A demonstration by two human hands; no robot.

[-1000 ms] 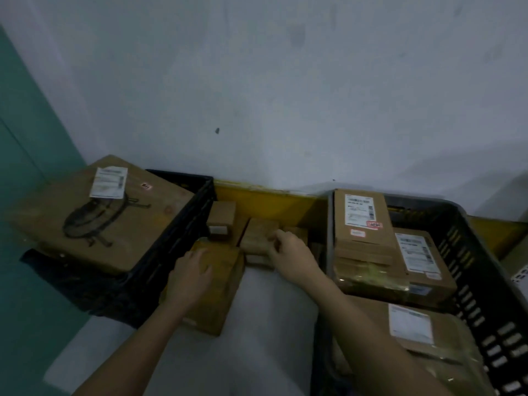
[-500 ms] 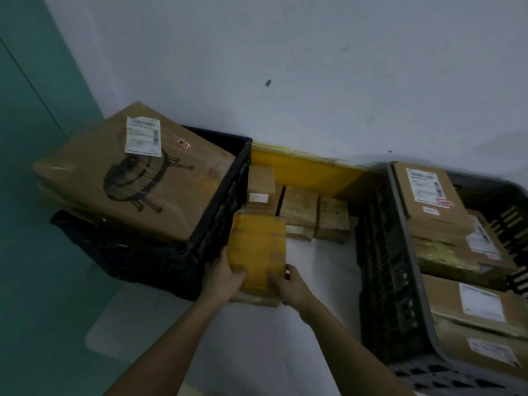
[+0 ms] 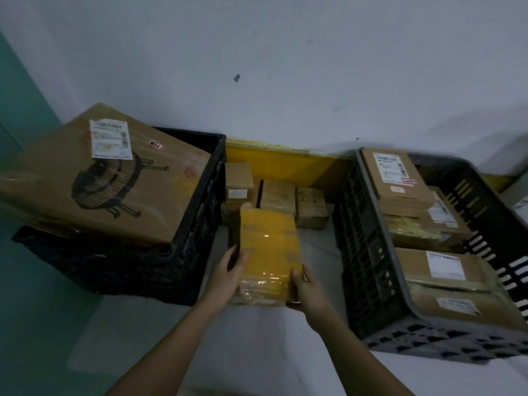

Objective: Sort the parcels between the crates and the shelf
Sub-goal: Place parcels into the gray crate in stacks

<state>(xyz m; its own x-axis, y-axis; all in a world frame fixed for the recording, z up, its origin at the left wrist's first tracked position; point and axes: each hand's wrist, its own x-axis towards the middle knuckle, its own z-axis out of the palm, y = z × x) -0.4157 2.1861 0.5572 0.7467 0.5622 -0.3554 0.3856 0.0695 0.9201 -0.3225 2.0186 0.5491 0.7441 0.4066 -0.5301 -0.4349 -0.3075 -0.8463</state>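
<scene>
Against the wall on the left sits a black crate (image 3: 160, 261) with a big cardboard box (image 3: 108, 178) lying tilted across its top, a printed label near one corner. Just right of it, between the two crates, three small brown boxes (image 3: 278, 195) stand in a row by a yellow board (image 3: 283, 167). In front of them the left hand (image 3: 225, 277) and right hand (image 3: 307, 287) hold a yellow parcel (image 3: 268, 250) by its near end, fingers curled round each side, thumbs on top; it seems lifted clear of the pale floor, though the dim light makes that hard to judge. Its glossy tape wrap looks slippery, so a grip this far back could let the far end dip and slide out. To the right, a dark crate (image 3: 371, 252) holds several labelled parcels (image 3: 400, 178) stacked loosely
</scene>
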